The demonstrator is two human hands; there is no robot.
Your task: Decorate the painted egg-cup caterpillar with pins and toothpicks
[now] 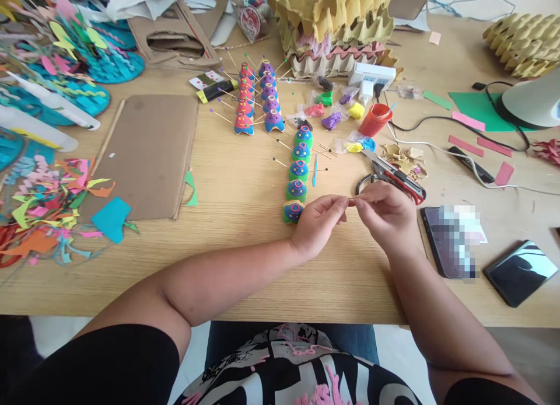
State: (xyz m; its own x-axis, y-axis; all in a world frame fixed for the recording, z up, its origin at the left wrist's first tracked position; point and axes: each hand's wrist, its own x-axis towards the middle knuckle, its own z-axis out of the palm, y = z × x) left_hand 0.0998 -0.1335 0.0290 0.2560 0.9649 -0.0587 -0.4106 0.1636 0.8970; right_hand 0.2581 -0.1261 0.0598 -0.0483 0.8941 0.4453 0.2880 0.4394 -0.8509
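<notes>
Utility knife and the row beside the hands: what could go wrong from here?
The utility knife lies just beyond the right hand, its blade apparently out; reaching forward could cut a finger. The left hand is right beside the nearest green-and-blue figure, so a sideways shift might knock it into the next one. The thin stick is pinched in the fingertips of both hands and might slip or snap.

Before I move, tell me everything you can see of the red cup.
The red cup looks like smooth plastic, round and open-topped, its contents hidden. It leans rightward in view, perhaps lens distortion. A light blue stick pokes over its right rim. It sits on the table, before the white power strip; a blue lump lies near its base, contact unclear. Neither hand touches it.
</notes>
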